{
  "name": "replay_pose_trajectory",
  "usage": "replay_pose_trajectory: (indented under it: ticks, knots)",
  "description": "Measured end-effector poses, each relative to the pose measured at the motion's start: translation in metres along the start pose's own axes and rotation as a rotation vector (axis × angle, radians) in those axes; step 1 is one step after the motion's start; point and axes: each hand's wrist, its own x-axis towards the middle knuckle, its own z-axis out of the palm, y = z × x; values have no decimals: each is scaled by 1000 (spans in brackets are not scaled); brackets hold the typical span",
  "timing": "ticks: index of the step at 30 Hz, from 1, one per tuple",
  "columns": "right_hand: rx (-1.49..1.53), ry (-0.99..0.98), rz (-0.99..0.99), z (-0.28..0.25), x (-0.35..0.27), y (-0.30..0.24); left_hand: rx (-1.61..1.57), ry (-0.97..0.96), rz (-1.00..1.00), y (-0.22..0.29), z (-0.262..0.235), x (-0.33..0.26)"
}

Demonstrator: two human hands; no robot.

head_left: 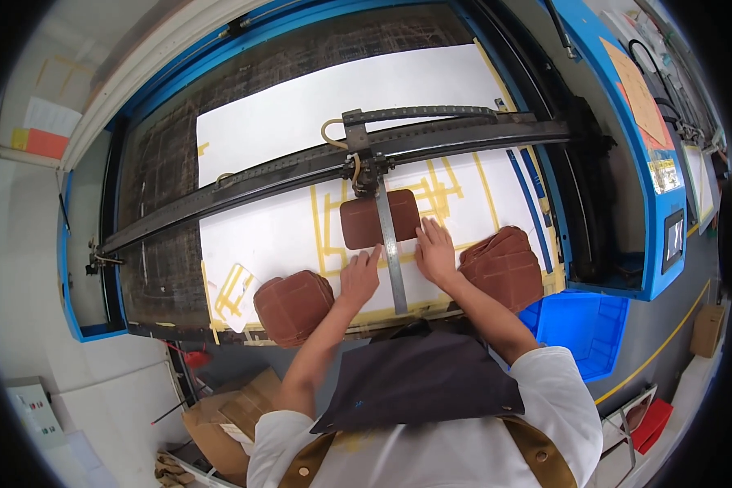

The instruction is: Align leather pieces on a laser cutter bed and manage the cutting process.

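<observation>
A flat brown rounded panel (pixel 361 225), leather-like, lies on the white sheet under the machine's gantry. A metal ruler (pixel 393 272) crosses it lengthwise. My right hand (pixel 437 250) rests with fingers stretched at the panel's right edge, holding nothing. My left hand (pixel 360 276) is at the panel's lower edge, left of the ruler, its index finger extended; the other fingers are partly hidden. One stack of brown panels (pixel 293 307) sits left of my left forearm. Another stack (pixel 503 267) lies beside my right forearm.
The black gantry (pixel 276 180) spans the blue-framed machine bed, its head (pixel 366 175) just beyond the panel. Yellow tape strips (pixel 486 191) mark the white sheet. A blue bin (pixel 581 329) stands below the right front corner, and a cardboard box (pixel 220 415) at lower left.
</observation>
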Motion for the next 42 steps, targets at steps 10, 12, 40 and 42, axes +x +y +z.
replay_pose_trajectory:
  ticks: [10, 12, 40, 42]
  knots:
    - [261, -68, 102, -6, -14, -29, -144, 72, -115, 35, 6, -14]
    - [132, -35, 33, -2, 2, -21, -88, -22, -68, 32, 5, -1]
    - [-299, -260, -94, -3, 3, 11, 118, -294, 64, 22, 11, 27]
    - [-157, -256, -178, -1, 1, 3, 106, -282, 54, 21, 12, 27]
